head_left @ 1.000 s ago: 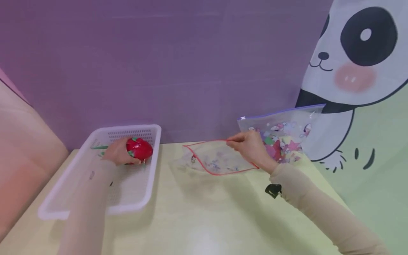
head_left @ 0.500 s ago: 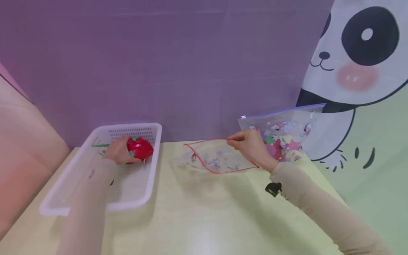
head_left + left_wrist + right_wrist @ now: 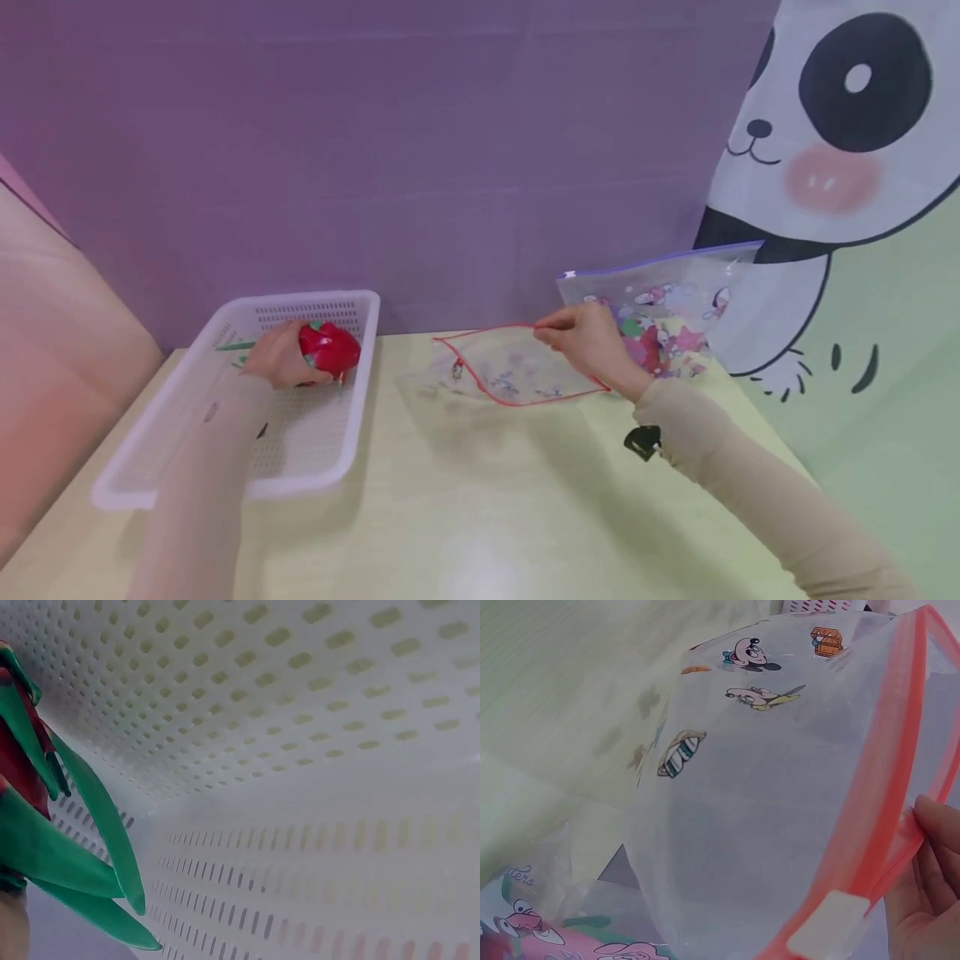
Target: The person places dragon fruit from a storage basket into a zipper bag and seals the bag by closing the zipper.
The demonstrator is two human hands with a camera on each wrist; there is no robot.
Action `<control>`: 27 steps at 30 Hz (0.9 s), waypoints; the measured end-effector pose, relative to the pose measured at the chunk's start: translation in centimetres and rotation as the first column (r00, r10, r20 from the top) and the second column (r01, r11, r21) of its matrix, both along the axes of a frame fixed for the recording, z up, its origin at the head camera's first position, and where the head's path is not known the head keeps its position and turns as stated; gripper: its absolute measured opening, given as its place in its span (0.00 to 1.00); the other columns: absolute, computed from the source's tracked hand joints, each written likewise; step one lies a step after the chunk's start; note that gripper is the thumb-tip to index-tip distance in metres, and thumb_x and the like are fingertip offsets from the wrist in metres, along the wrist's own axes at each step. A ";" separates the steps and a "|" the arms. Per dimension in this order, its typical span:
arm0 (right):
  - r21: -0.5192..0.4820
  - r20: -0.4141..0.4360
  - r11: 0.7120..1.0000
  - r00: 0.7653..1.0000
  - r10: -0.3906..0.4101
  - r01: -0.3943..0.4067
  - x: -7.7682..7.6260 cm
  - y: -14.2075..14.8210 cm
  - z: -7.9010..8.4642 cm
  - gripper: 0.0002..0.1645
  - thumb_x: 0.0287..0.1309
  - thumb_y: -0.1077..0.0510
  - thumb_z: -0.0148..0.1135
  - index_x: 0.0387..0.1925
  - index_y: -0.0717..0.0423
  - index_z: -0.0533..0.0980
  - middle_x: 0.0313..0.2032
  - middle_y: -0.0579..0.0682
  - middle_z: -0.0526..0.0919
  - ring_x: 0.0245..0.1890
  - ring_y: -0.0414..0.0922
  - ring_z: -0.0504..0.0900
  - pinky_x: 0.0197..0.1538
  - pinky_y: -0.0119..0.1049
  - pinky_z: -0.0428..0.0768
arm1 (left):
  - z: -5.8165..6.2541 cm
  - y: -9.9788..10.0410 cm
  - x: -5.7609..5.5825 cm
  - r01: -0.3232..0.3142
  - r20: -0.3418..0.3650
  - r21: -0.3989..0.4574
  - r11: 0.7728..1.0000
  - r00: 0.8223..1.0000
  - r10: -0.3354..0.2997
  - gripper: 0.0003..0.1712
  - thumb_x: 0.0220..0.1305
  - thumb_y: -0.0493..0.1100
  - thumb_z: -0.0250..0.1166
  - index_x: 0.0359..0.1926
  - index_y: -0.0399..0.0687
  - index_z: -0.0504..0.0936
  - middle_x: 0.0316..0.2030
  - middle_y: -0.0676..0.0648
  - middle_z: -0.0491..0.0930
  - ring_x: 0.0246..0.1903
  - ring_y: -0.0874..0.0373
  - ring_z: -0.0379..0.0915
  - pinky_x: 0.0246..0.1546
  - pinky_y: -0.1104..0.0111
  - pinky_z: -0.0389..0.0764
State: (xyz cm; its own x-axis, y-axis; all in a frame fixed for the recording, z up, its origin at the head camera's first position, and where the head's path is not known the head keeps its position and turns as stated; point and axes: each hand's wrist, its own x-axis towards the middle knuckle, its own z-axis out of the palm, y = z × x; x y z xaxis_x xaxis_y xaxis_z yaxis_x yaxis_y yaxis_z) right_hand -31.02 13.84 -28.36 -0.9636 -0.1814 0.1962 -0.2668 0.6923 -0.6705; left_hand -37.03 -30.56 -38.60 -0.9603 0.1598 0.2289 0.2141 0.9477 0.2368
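Note:
In the head view my left hand [image 3: 279, 357] reaches into a white perforated plastic basket [image 3: 318, 482] and grips a shiny red thing with green leaves [image 3: 335, 348] near its far right corner. Long green pointed leaves [image 3: 67, 851] stick out at the left edge of the left wrist view, with dark red behind them. My right hand [image 3: 588, 340] pinches the far rim of a clear zip bag [image 3: 517, 367], whose red-edged mouth gapes. Cartoon prints and a white slider [image 3: 829, 926] on its orange-red zip show in the right wrist view.
Behind my right hand a second clear bag [image 3: 675, 279] with a purple zip leans at the wall, colourful shapes showing on or in it. A purple wall [image 3: 450, 167] bounds the pale table [image 3: 450, 508] at the back. A panda print [image 3: 825, 150] covers the right wall.

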 end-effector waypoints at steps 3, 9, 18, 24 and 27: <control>0.004 -0.002 1.000 1.000 0.000 0.000 -0.1 -0.1 0.1 0.12 0.56 0.56 0.61 0.39 0.57 0.82 0.37 0.54 0.85 0.30 0.44 0.82 0.30 0.31 0.78 | 0.2 0.1 0.2 0.019 -0.005 -0.007 1.000 1.000 -0.019 0.49 0.34 0.59 0.75 0.52 0.33 0.65 0.44 0.34 0.74 0.44 0.40 0.71 0.43 0.48 0.76; 0.010 0.025 1.000 1.000 -0.006 0.006 0.0 -0.4 0.2 0.12 0.56 0.56 0.61 0.40 0.56 0.82 0.38 0.54 0.85 0.32 0.47 0.82 0.30 0.30 0.77 | 0.0 0.0 0.4 0.006 0.042 -0.022 1.000 0.999 -0.005 0.52 0.33 0.60 0.75 0.53 0.32 0.64 0.45 0.33 0.72 0.44 0.39 0.70 0.45 0.47 0.75; -0.004 0.027 1.000 0.999 0.023 -0.023 0.3 -0.7 -0.2 0.11 0.56 0.56 0.61 0.40 0.55 0.82 0.38 0.53 0.85 0.31 0.44 0.82 0.31 0.31 0.78 | -0.4 -0.8 0.4 0.027 0.157 0.050 0.998 0.987 -0.034 0.64 0.27 0.59 0.79 0.64 0.39 0.57 0.56 0.33 0.67 0.55 0.36 0.64 0.54 0.42 0.67; -0.003 0.023 1.000 1.000 0.005 -0.005 0.4 -0.7 0.1 0.11 0.57 0.56 0.61 0.39 0.55 0.82 0.37 0.53 0.85 0.34 0.47 0.82 0.33 0.32 0.79 | -0.4 -0.8 0.1 0.026 0.128 0.065 0.998 0.991 -0.034 0.59 0.30 0.56 0.77 0.62 0.38 0.59 0.54 0.33 0.69 0.53 0.35 0.65 0.52 0.42 0.68; -0.010 0.045 1.000 0.999 -0.013 0.013 0.4 -0.8 0.2 0.10 0.56 0.57 0.61 0.39 0.55 0.82 0.37 0.53 0.85 0.34 0.47 0.83 0.33 0.32 0.79 | -0.5 -0.8 0.1 0.031 0.110 0.064 0.997 0.993 -0.038 0.56 0.30 0.55 0.77 0.60 0.38 0.61 0.52 0.33 0.70 0.52 0.36 0.67 0.51 0.43 0.70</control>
State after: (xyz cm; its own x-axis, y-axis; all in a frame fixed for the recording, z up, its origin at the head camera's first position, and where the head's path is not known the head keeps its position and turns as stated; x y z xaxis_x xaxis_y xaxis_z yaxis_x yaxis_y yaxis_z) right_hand -30.61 13.03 -28.18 -0.9738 -0.1669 0.1543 -0.2271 0.6885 -0.6887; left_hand -36.98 -31.32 -39.15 -0.9744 0.1823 0.1319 0.2158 0.9227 0.3195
